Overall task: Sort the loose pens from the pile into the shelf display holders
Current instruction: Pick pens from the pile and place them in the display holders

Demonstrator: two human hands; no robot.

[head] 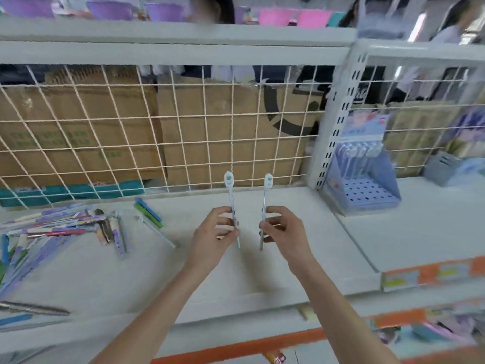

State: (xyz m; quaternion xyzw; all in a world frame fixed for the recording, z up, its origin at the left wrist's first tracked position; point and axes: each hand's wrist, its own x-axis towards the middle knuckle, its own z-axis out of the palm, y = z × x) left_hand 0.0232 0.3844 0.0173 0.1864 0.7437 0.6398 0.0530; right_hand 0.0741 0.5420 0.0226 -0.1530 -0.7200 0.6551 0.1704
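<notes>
Holding up two matching pens over the middle of the shelf (262,258), the person seems mid-sort: left hand (215,237) pinches the left pen (232,203), right hand (282,233) pinches the right pen (265,203), both upright, fingers curled snug. The pile (65,229) sits far left; the blue display holder (367,190) is off to the right, looks partly filled, though it's blurry. Next move, I'd guess: carry both right and drop them into free holes.

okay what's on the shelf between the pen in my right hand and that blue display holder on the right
Nothing, in the head view: from the pen in your right hand to the blue display holder is bare white shelf.
</notes>
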